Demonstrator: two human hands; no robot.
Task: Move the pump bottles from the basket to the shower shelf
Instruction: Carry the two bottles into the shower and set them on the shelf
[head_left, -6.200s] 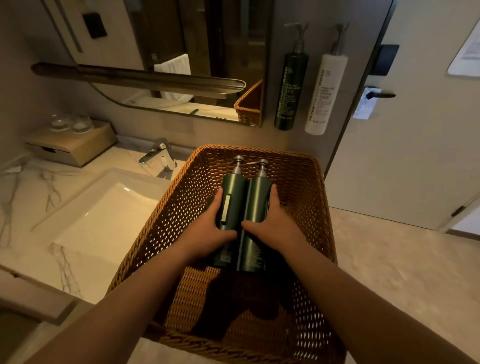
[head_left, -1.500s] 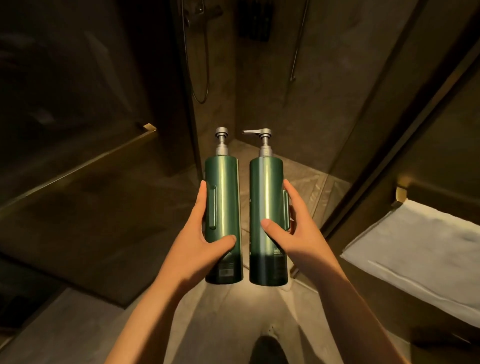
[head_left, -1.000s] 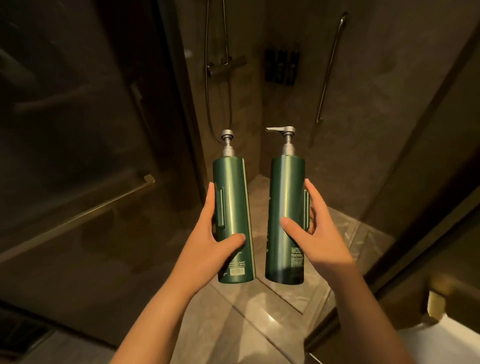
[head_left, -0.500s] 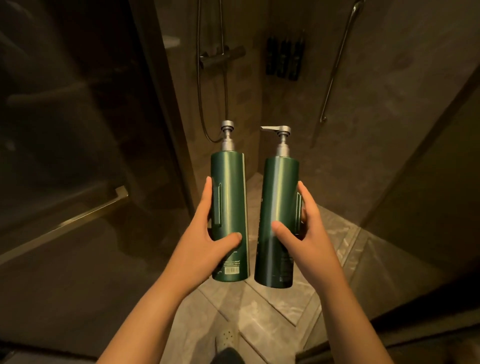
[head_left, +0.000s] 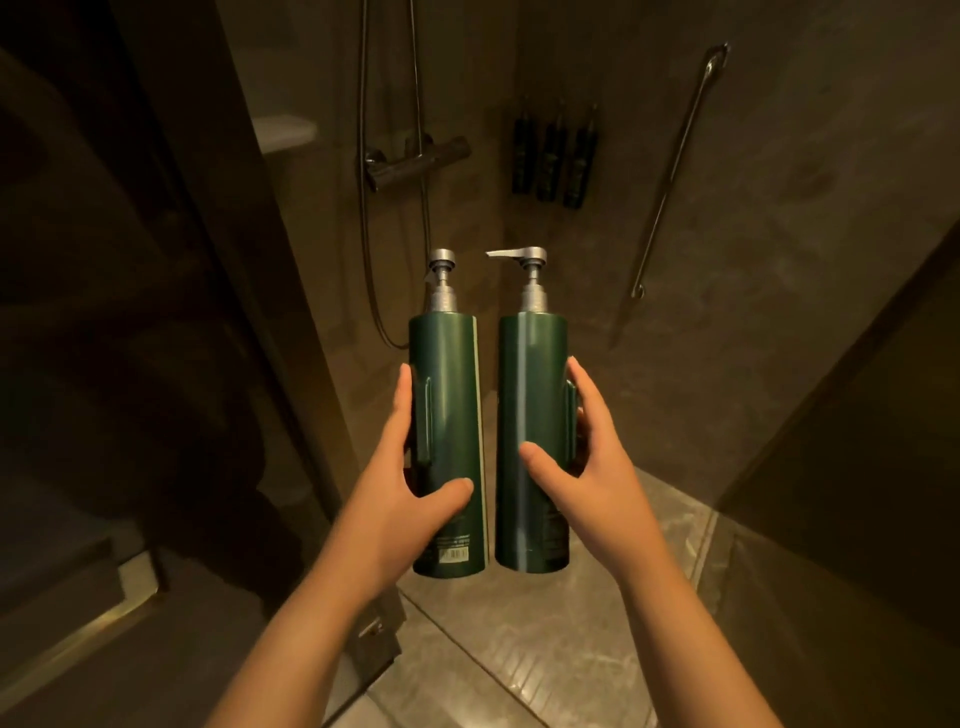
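Note:
Two tall dark green pump bottles with silver pump heads are held upright side by side in front of me. My left hand (head_left: 410, 493) grips the left pump bottle (head_left: 449, 395) around its lower half. My right hand (head_left: 592, 473) grips the right pump bottle (head_left: 530, 395) the same way; its spout points left. Both hang in the air over the shower floor. A small pale shelf (head_left: 283, 132) shows high on the left, beyond the glass edge. The basket is out of view.
A dark glass shower panel (head_left: 156, 312) stands at the left, its edge close to my left arm. Ahead are the shower mixer and hose (head_left: 410, 161), three dark bottles mounted on the wall (head_left: 553, 150) and a slanted grab bar (head_left: 675, 166). Grey tile floor (head_left: 519, 649) lies below.
Since the basket on the sink counter, I have lifted both bottles out and carried them to the shower. Over the last second the shower wall has come closer; my grip is unchanged.

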